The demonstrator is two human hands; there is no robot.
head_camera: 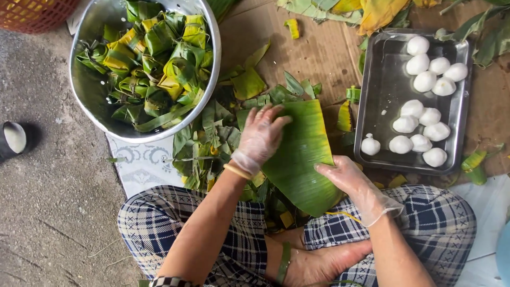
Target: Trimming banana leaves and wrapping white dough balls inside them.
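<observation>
A large green banana leaf piece [303, 154] lies flat on a pile of leaf scraps in front of my crossed legs. My left hand [260, 135], in a thin clear glove, presses flat on the leaf's upper left edge. The gloved right hand [345, 178] rests on the leaf's lower right edge, fingers spread. Neither hand grips anything. To the right, a metal tray [383, 90] holds several white dough balls [419, 125]. At the upper left, a metal bowl [90, 90] is filled with several folded leaf parcels [159, 64].
Torn leaf scraps [207, 143] litter the brown cardboard [313, 53] around the work spot. More whole leaves [372, 10] lie at the top edge. An orange basket [32, 13] sits at the top left corner, and a small dark cup [11, 139] stands on the concrete floor at left.
</observation>
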